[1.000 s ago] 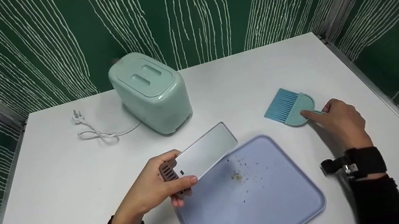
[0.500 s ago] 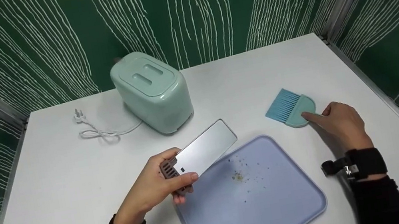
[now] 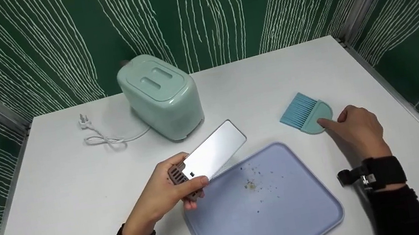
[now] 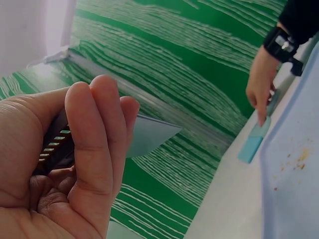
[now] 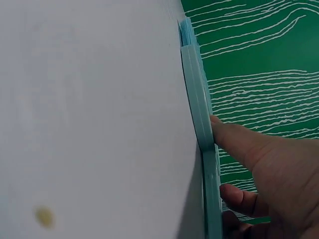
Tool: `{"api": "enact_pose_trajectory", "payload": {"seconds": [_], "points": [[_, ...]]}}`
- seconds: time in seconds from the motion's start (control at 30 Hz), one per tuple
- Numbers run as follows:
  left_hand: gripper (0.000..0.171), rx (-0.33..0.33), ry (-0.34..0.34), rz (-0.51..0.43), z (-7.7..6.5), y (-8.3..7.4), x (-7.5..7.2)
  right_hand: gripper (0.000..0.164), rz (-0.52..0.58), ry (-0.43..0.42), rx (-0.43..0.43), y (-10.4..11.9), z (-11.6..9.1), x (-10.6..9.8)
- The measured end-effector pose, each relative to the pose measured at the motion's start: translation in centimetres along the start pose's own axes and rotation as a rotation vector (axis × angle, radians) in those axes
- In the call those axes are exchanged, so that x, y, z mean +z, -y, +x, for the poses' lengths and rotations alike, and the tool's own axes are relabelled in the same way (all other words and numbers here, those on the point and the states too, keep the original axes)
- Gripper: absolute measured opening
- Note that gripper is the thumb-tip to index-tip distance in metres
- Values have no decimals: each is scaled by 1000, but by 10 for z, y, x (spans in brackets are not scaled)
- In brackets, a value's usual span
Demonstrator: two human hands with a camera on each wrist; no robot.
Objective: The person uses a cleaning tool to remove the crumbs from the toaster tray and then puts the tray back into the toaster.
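Note:
In the head view my left hand grips a crumb tray, a flat shiny metal plate with a brown slotted end. My left thumb lies on its upper face, and its far end hangs over the rim of the lilac tray. My right hand is at the handle of a light blue brush with bristles pointing up-left. In the right wrist view the thumb presses on the brush's head, and the other fingers curl by the handle. The brush lies on the table.
Crumbs are scattered on the lilac tray. A mint green toaster stands at the back, its white cord and plug on the white table to its left. Green panels with white lines surround the table.
My left hand has tilted the crumb tray, so its far end has risen slightly and its face gleams brighter. The right hand and the brush stay nearly where they were.

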State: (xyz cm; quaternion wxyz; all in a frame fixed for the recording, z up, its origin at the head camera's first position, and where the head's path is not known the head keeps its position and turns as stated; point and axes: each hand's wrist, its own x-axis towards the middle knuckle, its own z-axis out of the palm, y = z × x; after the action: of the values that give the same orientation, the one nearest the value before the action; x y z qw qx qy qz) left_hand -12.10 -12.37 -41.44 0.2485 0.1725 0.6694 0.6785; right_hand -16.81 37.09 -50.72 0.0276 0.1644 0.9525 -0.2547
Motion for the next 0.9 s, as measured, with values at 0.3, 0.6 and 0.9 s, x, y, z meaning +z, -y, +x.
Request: {"api": "enact_pose_trajectory", "payload": {"seconds": [0.3,0.6,0.9], "points": [[45,11,-78,-36,2,2,0,72,47,-50,-75,33,-9,-4],[53,22,-148,-43,6,6,5,65,105,26,-171,78,-26,2],[56,8,-200,-73,11,12,15,52,208,85,-325,120,-50,16]]}}
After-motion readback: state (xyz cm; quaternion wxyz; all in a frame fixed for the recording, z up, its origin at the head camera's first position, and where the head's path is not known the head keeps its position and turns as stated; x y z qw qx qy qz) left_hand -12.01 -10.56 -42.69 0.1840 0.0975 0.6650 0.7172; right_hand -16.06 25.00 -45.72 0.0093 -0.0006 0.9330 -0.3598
